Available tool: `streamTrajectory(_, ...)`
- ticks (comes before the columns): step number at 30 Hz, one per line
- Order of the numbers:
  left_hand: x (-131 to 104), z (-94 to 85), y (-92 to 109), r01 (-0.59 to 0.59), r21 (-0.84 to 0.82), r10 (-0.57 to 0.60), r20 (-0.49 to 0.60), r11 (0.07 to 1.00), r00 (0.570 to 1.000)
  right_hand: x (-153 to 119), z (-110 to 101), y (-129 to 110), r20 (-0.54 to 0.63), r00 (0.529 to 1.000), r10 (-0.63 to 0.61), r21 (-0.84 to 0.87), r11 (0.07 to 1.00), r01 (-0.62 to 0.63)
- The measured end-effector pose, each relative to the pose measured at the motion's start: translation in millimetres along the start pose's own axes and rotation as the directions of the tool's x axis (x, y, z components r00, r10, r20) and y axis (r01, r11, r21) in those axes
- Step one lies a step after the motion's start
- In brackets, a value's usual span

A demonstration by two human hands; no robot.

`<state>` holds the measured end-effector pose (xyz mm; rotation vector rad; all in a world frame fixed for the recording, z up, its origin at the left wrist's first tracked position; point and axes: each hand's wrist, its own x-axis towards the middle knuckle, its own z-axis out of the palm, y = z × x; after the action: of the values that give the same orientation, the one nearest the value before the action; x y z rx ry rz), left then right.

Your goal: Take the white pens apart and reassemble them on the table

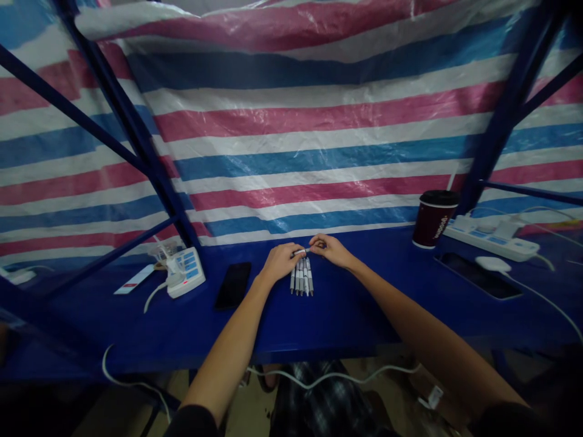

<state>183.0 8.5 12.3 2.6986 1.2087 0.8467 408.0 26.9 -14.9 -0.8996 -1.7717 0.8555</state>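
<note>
Near the far side of the blue table [337, 331], just beyond a row of similar pens [302, 280], I have a pen [300, 252] lying crosswise between my hands. My left hand [279, 261] is closed on one end; my right hand [328, 249] pinches narrowly at the other, though its fingers partly hide what they hold. I judge the pen light and stiff, hardly fragile, with a smooth barrel that could slip or roll if I slacken. Thumb and fingertips around the barrel should be enough; squeezing hard gains me nothing. For those on the table, I would take the barrels near mid-length, one at a time, since they lie close together.
</note>
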Motion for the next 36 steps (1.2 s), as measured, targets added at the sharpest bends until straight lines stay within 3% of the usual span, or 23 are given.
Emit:
streamTrajectory(3,0.6,1.2,3.2,-0.011,0.031,0.012,-0.032,0.999,0.999,3.0,0.6,7.6,-0.046,0.997,0.056,0.142,0.989,-0.049)
streamTrajectory(6,0.8,2.9,3.0,-0.024,0.039,0.026,-0.044,0.999,0.999,4.7,2.1,9.7,0.009,0.986,0.166,0.176,0.970,-0.165)
streamTrajectory(11,0.3,3.8,2.1,-0.021,0.033,0.023,-0.033,0.999,0.999,5.4,2.3,5.5,-0.018,0.992,0.125,0.256,0.960,-0.116)
streamTrajectory(16,0.6,6.1,-0.5,-0.043,0.027,0.044,-0.039,0.999,0.998,6.1,2.6,4.8,0.060,0.981,0.182,0.206,0.960,-0.191)
streamTrajectory(20,1.5,9.1,-3.3,-0.029,0.023,0.030,-0.042,0.999,0.999,7.0,2.7,6.0,-0.032,0.993,0.112,0.237,0.966,-0.102)
streamTrajectory(24,2.0,9.0,-1.7,-0.039,0.004,0.039,-0.045,0.999,0.998,6.9,0.8,7.3,0.015,0.981,0.196,0.188,0.963,-0.195)
streamTrajectory(29,2.0,8.1,-0.6,-0.014,-0.039,0.012,-0.047,0.999,0.999,8.4,-1.8,5.4,-0.057,0.996,0.074,0.175,0.983,-0.063)
streamTrajectory(34,1.8,8.7,-1.5,0.001,-0.080,-0.005,-0.051,0.997,0.999,8.4,-0.1,7.9,-0.004,0.978,0.207,0.168,0.965,-0.204)
streamTrajectory(36,2.0,8.3,-0.9,0.009,-0.105,-0.013,-0.036,0.994,0.999,8.1,-0.3,8.1,0.023,0.979,0.202,0.150,0.967,-0.203)
